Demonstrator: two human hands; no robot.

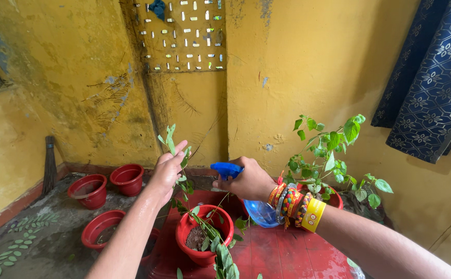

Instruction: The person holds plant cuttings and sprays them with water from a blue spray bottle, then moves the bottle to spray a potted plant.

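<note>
Three empty red pots [88, 190] sit at left on wet floor. Left hand [167, 170] pinches thin leafy stem [172, 139], fingers closed on it near tip; stem runs near upright, slightly tilted, from red pot [205, 235] on red table [287, 256]. Stem likely light, soft, snaps easily; best held low. Right hand [247, 182] wraps blue spray bottle [246, 199], nozzle pointing left toward stem. Bushy potted plant [331, 155] at right.

A low red table [287, 253] holds a red pot [205, 243] with a thin green plant. Another red pot [334, 199] stands at the back. Three red pots [88, 190] sit on the wet grey floor [55, 248] beside fallen leaves [19, 243].
</note>
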